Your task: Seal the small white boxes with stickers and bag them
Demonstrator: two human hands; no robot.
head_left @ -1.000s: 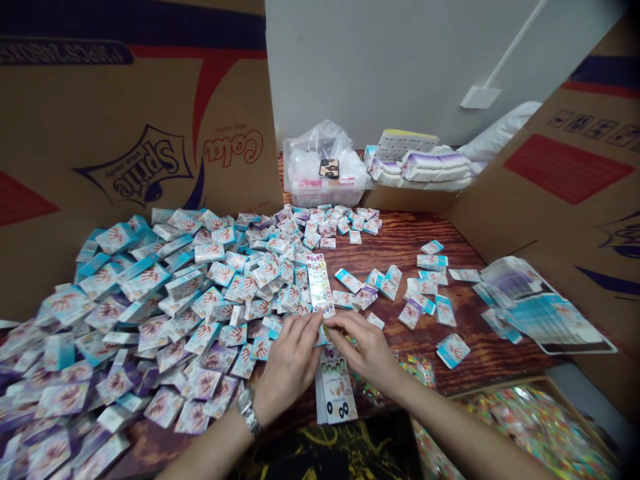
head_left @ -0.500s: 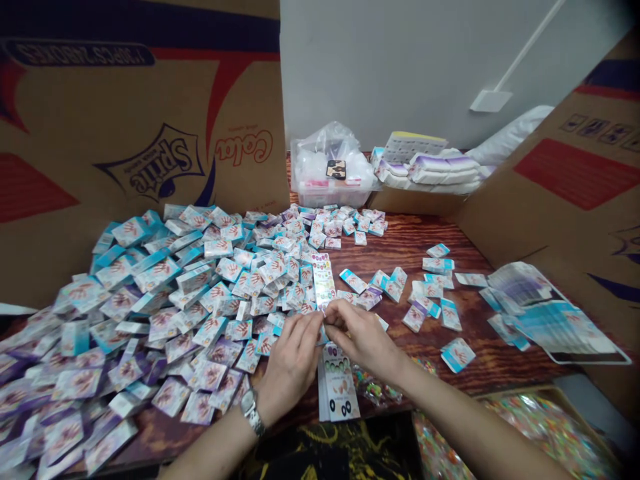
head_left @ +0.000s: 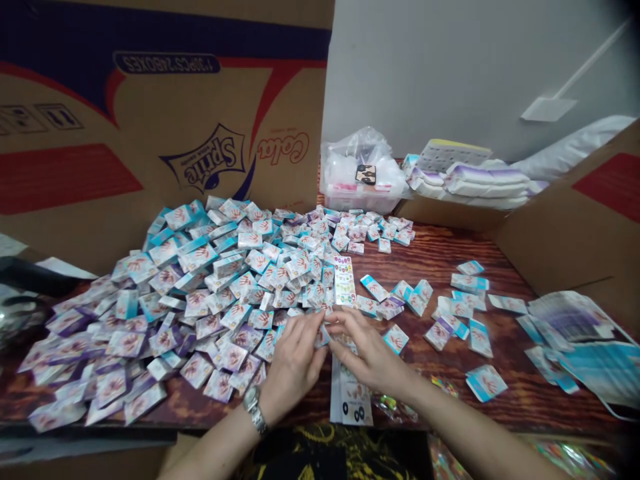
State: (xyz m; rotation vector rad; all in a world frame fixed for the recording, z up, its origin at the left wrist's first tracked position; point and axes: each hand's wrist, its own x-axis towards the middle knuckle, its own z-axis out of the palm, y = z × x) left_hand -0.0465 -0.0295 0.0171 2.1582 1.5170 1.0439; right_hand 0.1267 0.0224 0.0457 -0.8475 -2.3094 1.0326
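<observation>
A small box is between my two hands, mostly hidden by the fingers. My left hand, with a metal watch at the wrist, is closed on its left side. From the right, my right hand touches it with bent fingers. Beyond the hands lies a printed sticker strip. Under and in front of my right hand is a stack of printed sheets. A large heap of small white, blue and purple boxes spreads to the left.
Large cartons stand at the left and right. A plastic tub and a carton of flat packs are at the back. Loose boxes and flattened blanks lie right; colourful packets are near the front edge.
The view has turned left, so the scene sits further right. The fingers of my right hand have spread somewhat, and the small box shows more between my hands.
</observation>
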